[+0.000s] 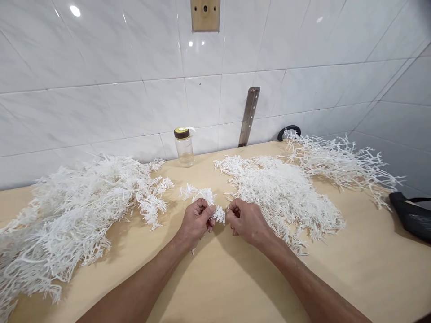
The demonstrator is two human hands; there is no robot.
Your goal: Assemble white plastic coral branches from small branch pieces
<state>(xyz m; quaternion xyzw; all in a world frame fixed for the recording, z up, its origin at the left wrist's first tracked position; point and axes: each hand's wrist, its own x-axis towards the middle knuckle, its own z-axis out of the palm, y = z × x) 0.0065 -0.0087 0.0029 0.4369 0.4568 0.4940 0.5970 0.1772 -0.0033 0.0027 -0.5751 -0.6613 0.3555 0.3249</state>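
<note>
- Pinching a white sprig between thumb and forefinger, the left hand holds it over the middle of the table, frilled end toward the right hand.
- Curled just beside that end, the right hand has thumb and forefinger drawn together; whether a strand lies between them (the tip is too fine to make out) cannot be told.
- Held low between both hands, the sprig seems placed so one hand can steady it while the other reaches its tip; such thin branches probably bend easily.
- Flanking the hands, the left pile and the right pile likely sit there for short reach.
- Sprawling toward the table's back right corner, a bundle of longer branches partly covers a black ring.
- Standing near the back edge, a bottle fronts the tiled wall, which bears a metal strip.
- Lying just behind the left hand, a clump could snag the fingers; toward the right edge rests a black object, partly out of view.
</note>
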